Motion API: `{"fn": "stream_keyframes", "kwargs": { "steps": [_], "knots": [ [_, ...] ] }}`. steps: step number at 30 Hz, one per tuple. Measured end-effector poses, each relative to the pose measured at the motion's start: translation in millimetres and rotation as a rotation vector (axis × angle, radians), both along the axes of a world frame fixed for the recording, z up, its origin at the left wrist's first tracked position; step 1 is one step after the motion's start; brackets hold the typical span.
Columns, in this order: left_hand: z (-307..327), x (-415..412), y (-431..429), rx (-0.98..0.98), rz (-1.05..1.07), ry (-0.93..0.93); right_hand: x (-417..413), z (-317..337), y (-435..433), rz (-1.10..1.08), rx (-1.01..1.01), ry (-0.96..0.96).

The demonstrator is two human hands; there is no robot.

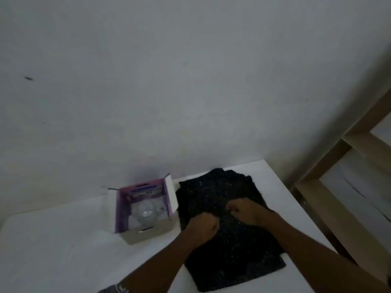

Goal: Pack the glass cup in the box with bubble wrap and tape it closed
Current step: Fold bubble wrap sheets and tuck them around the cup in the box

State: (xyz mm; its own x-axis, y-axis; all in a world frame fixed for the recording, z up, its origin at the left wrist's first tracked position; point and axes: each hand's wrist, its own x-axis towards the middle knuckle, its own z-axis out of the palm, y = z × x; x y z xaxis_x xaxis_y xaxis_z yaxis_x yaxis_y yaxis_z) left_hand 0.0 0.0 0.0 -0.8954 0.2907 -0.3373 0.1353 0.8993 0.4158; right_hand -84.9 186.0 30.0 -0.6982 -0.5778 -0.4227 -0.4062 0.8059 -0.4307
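A small cardboard box [148, 234] with purple inner flaps stands open on the white table [63, 240]. Inside it lies a clear glass cup [146, 213], mouth facing up toward me. To the right of the box a black bubble wrap sheet [222, 193] lies spread flat. My left hand [203, 226] and my right hand [243, 211] are both over the middle of the sheet, fingers curled into it, pinching the black material. The sheet under my hands and forearms is hidden.
A white wall rises right behind the table. A wooden shelf frame [338, 157] stands past the table's right edge. The box's white flap [171, 195] stands upright close to the sheet's left edge.
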Motion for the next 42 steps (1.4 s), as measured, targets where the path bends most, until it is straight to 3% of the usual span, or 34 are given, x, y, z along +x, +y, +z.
{"fn": "stream_keyframes", "kwargs": {
  "steps": [5,8,13,16,21,25,29,32,34,35,37,39,41,42],
  "knots": [
    [-75.8,17.1,27.1,-0.175,-0.056,-0.181,5.8,-56.3,43.7,-0.004,0.103,-0.105],
    [-95.5,24.7,26.5,-0.203,-0.027,-0.068,9.5,-77.0,53.1,0.117,0.097,0.010],
    [-113.8,20.5,7.4,0.148,0.123,0.041,4.9,-94.2,57.4,0.411,0.159,0.119],
    [-87.4,9.2,-2.2,0.370,0.280,-0.064,-9.5,-95.7,57.8,0.438,0.037,0.185],
    [-49.7,-19.7,-18.2,0.486,0.412,-0.124,-60.9,-64.8,40.4,0.204,-0.073,-0.212],
    [-41.1,-45.0,-32.3,0.493,0.258,-0.192,-95.2,-55.2,21.5,0.107,-0.178,-0.426],
    [-49.5,-63.8,-45.4,0.514,0.335,-0.318,-110.4,-53.7,7.0,0.173,-0.095,-0.510],
    [-47.3,-81.6,-50.1,0.405,0.317,-0.291,-129.7,-54.1,1.1,0.270,0.093,-0.533],
    [-44.0,-95.0,-48.8,0.294,0.324,-0.219,-145.4,-54.0,-4.9,0.285,0.166,-0.476],
    [-42.0,-100.4,-47.0,0.149,0.313,-0.103,-152.3,-54.7,-8.6,0.258,0.140,-0.439],
    [-42.8,-106.1,-40.4,-0.168,0.289,0.287,-162.4,-60.3,-15.3,0.151,0.048,-0.328],
    [-42.4,-104.4,-26.8,-0.204,0.209,0.598,-168.6,-67.3,-21.5,0.062,0.023,-0.155],
    [-50.0,-98.4,-12.0,-0.164,0.039,0.662,-168.4,-76.3,-26.9,0.038,0.053,0.045],
    [-57.0,-94.1,-7.1,-0.177,-0.007,0.588,-165.5,-80.2,-28.8,0.034,0.059,0.097]
  ]
}}
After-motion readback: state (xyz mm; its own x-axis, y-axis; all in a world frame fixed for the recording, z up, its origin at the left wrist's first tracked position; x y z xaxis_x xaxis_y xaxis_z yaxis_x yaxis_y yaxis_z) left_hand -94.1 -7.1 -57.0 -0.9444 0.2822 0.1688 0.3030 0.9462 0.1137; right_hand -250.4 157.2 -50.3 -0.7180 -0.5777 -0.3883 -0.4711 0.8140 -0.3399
